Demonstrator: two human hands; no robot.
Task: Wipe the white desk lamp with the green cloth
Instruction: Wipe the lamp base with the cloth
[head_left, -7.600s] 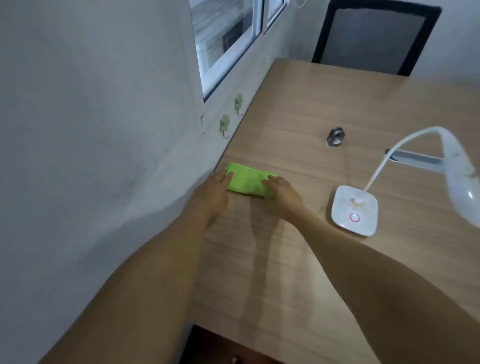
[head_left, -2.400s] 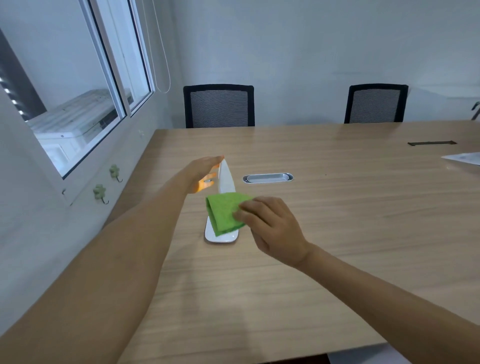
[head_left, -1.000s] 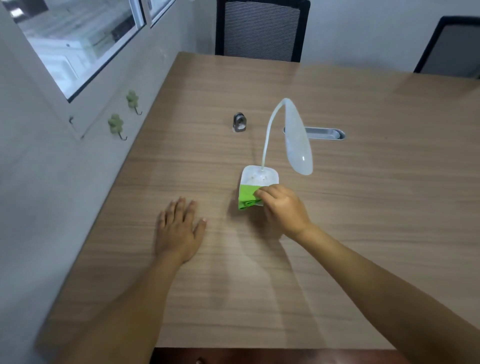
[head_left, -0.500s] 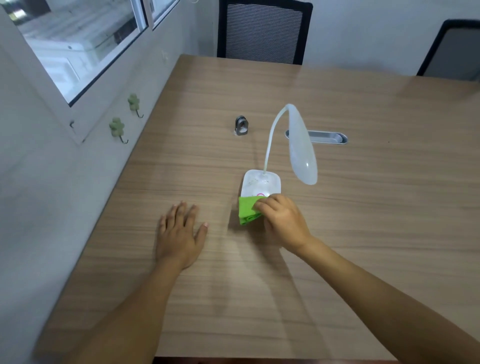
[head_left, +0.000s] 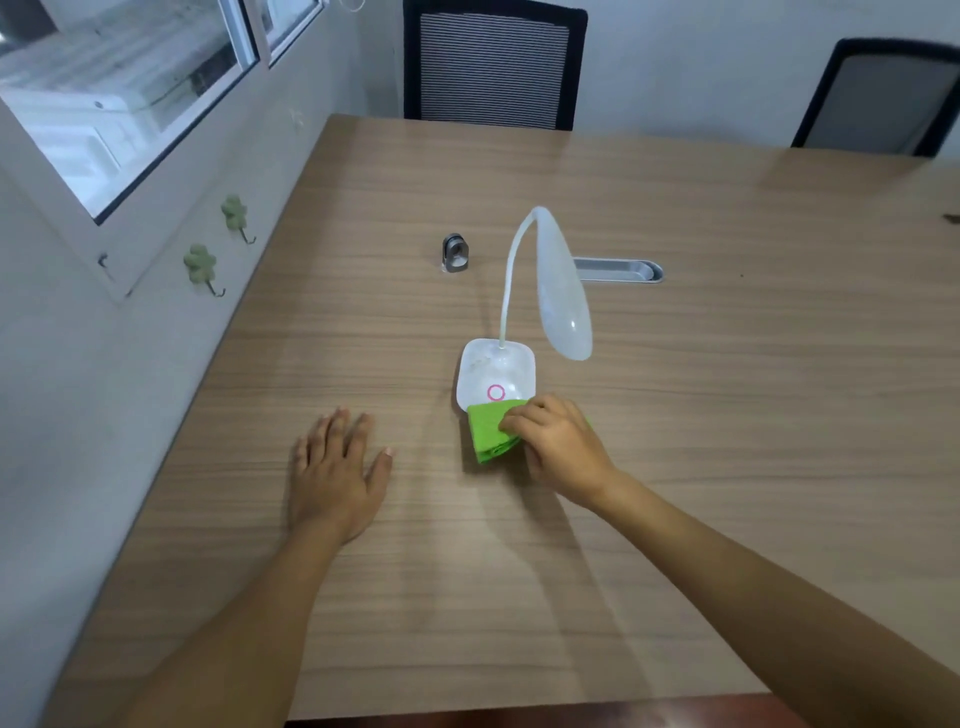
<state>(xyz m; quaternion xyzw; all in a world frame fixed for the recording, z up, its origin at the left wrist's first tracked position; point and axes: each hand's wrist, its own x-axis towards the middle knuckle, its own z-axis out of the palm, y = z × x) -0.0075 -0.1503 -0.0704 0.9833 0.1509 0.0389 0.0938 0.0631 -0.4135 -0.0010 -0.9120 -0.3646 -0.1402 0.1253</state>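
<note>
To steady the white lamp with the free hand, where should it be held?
Probably the square base, pressed down from its left edge by the left hand. It sits flat on the table, while the thin neck looks bendy.

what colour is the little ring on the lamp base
Pink, on the white lamp base; the ring shows in the head view.

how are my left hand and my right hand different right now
The left hand lies flat and open on the wooden table, fingers spread, holding nothing. The right hand is curled, its fingers pressing the green cloth at the near edge of the white desk lamp's base. The left hand sits apart from the lamp, nearer the wall. Both are bare and palm down.
</note>
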